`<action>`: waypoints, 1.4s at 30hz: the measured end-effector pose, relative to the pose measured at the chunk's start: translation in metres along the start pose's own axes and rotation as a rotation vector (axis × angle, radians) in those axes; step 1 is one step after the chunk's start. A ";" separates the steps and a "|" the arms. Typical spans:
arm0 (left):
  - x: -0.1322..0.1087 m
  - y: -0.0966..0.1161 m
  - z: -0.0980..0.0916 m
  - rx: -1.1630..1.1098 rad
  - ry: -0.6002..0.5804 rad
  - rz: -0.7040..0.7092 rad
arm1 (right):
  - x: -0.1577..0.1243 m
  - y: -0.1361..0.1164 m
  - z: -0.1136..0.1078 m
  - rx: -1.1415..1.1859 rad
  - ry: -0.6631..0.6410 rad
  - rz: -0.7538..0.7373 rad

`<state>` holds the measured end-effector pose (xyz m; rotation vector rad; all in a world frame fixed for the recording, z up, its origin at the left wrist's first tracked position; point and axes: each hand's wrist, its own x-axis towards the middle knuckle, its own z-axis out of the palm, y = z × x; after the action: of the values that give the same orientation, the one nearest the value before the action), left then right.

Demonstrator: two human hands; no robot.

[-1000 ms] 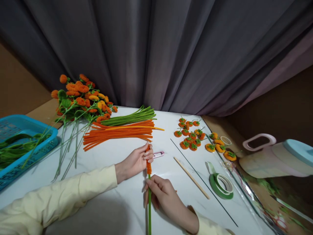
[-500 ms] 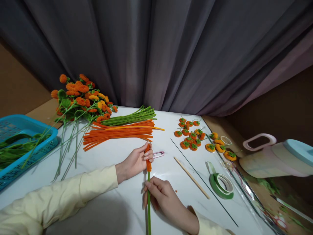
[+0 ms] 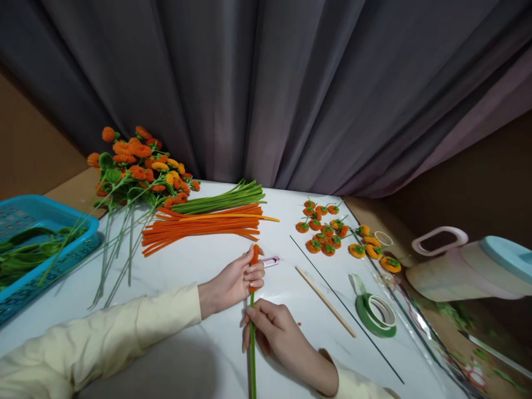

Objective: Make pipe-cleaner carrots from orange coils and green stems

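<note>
My left hand is closed round an orange fuzzy pipe-cleaner coil at the top of a green stem. My right hand pinches that same green stem just below the coil. The stem runs down toward the near table edge. Both hands rest on the white table, in cream sleeves. A small pink snipper lies just right of my left fingers.
Orange pipe cleaners and green ones lie behind the hands. A bunch of finished orange flowers and a blue basket sit left. Small orange pumpkins, a wooden stick, green tape rolls and a pink jug are right.
My left fingers have wrapped further round the orange coil, so less of it shows below them. My right hand has slid slightly down the green stem.
</note>
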<state>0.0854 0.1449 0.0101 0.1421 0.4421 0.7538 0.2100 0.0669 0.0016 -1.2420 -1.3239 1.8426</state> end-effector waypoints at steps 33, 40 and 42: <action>-0.003 -0.001 -0.001 0.041 -0.012 0.113 | -0.006 -0.002 -0.001 -0.191 0.012 -0.049; -0.009 -0.008 0.000 0.053 0.001 0.084 | -0.005 -0.003 -0.002 -0.126 -0.046 -0.004; -0.011 -0.006 0.000 0.065 -0.007 0.040 | -0.005 -0.014 -0.011 -0.163 -0.135 0.062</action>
<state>0.0818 0.1331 0.0127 0.2151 0.4582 0.7788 0.2208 0.0726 0.0158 -1.2723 -1.5519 1.9224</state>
